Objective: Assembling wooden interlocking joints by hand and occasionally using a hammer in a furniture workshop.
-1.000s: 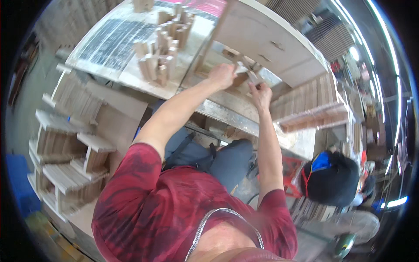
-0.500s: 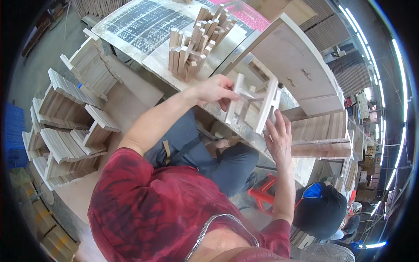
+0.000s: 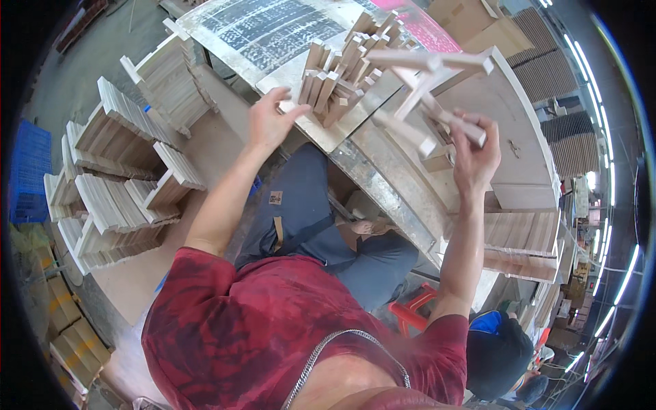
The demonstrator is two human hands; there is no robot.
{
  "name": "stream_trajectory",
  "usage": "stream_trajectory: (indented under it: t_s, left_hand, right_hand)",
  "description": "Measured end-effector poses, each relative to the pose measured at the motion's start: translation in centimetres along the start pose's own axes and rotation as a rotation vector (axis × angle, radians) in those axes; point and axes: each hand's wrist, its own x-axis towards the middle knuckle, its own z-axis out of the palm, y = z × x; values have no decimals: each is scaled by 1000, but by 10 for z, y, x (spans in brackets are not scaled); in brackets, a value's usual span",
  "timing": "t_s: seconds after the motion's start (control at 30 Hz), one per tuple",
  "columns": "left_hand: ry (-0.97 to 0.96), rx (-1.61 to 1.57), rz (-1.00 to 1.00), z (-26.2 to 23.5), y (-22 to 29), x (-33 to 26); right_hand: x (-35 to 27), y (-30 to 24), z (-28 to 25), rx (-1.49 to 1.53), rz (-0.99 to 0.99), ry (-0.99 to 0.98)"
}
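My right hand (image 3: 474, 158) grips a pale wooden frame (image 3: 425, 87) by one of its bars. The frame is made of several joined bars, slightly blurred, and is held up above the work table (image 3: 389, 179). My left hand (image 3: 268, 124) is apart from the frame, its thumb and fingers spread with nothing between them. Just beyond its fingertips, a cluster of short square wooden sticks (image 3: 326, 89) stands upright on the table. A large pale board structure (image 3: 523, 126) rises behind my right hand.
Stacks of wooden pieces (image 3: 113, 198) line the left side beside a blue crate (image 3: 31, 171). More stacked boards (image 3: 521, 236) stand at the right. Below the table are a red stool (image 3: 412, 309) and, further right, a person in dark clothing (image 3: 493, 359). Cardboard stacks (image 3: 570, 140) lie behind.
My left hand has let go of the wooden frame and moved left toward the sticks. My right hand has lifted the frame up and away, turning it.
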Motion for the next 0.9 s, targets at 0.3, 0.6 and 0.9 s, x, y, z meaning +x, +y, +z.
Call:
stream_trajectory:
  t_s: [0.3,0.6,0.9]
  left_hand:
    - [-44,326,174,43,-4,37]
    - [-136,279,239,30,-9,51]
    - [-123,280,240,27,-5,49]
  right_hand:
    - [106,11,50,285,26,-229]
    - [119,45,94,236,86,-455]
    - [119,33,99,293,46,-429]
